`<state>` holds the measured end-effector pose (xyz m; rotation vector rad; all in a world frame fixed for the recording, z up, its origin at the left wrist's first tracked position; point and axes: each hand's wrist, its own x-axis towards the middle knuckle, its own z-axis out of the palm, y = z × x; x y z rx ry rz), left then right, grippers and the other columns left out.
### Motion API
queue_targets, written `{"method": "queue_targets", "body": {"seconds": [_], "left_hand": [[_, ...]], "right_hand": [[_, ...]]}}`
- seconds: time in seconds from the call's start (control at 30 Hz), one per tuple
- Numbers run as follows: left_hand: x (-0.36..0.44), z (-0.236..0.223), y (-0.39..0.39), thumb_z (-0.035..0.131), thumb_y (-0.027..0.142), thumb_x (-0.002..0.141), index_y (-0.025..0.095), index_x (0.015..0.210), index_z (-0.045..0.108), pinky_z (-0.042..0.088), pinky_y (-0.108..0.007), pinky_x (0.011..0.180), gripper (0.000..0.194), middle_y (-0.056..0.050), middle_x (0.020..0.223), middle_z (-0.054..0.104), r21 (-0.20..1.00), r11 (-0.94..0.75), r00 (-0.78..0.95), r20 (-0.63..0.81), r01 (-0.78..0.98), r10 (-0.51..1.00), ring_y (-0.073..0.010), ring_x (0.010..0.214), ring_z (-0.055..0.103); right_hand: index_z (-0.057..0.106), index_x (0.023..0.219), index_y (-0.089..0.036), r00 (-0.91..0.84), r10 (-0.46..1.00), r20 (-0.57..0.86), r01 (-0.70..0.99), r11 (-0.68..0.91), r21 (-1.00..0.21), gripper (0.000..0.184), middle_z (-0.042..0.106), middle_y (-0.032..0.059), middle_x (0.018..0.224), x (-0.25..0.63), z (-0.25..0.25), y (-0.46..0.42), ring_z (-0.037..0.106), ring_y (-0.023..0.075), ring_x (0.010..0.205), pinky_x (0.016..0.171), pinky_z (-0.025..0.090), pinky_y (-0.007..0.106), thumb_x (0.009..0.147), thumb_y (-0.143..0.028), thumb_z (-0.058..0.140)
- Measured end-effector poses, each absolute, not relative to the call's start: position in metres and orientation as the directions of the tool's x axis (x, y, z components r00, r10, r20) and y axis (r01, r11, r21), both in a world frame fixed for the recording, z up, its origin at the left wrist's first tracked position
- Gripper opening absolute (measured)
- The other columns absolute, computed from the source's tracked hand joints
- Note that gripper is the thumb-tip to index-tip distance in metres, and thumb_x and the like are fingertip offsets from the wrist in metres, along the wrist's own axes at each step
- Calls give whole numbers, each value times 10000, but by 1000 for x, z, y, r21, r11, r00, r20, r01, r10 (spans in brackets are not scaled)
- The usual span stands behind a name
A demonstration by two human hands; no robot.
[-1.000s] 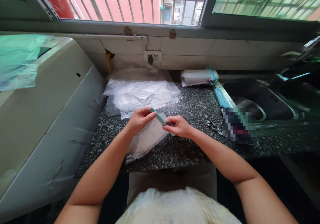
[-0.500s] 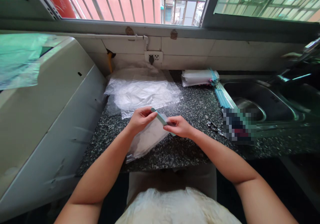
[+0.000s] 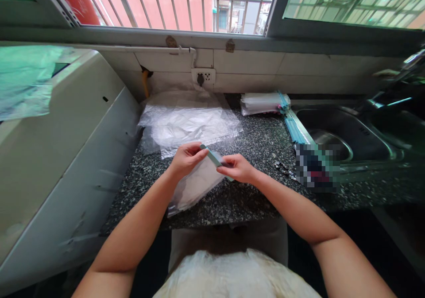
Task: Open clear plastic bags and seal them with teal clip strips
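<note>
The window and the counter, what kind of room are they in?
Probably a kitchen in a home. There is a metal sink set in the speckled stone counter, and a tiled wall with a socket behind it.

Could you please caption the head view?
Two hands hold a green strip at a plastic bag over a speckled counter.

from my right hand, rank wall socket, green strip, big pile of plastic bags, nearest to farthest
1. Green strip, gripped in your right hand.
2. Plastic bags, on the counter ahead, slightly left.
3. Wall socket, on the tiles behind the bags.
</note>
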<state>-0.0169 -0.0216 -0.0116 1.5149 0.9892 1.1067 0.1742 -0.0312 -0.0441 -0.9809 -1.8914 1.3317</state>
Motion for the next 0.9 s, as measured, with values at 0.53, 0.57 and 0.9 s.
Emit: {"method": "queue_targets", "body": {"seconds": [0.53, 0.57, 0.9], "left_hand": [[-15, -12, -22, 676, 460, 649, 152, 512, 509, 264, -217, 467, 377, 36, 491, 396, 982, -180, 191, 168, 48, 967, -79, 494, 325], [-14, -12, -22, 677, 465, 648, 150, 511, 509, 266, -216, 468, 382, 36, 490, 398, 982, -181, 188, 170, 48, 967, -78, 494, 328], [-9, -18, -23, 656, 502, 668, 154, 489, 478, 271, -211, 465, 430, 36, 479, 401, 979, -194, 134, 185, 61, 974, -76, 487, 337]], "right_hand": [[524, 626, -159, -452, 884, 116, 324, 284, -902, 290, 363, -66, 542, 189, -28, -19, 301, 59, 503, 491, 240, 221, 723, -421, 603], [536, 645, -158, -436, 888, 145, 340, 312, -887, 259, 381, -63, 545, 190, -28, -19, 312, 61, 504, 494, 251, 220, 733, -394, 597], [593, 720, -164, -437, 763, 476, 559, 645, -521, 150, 574, 19, 667, 194, -29, -19, 480, 124, 629, 605, 375, 254, 789, -296, 607]]}}
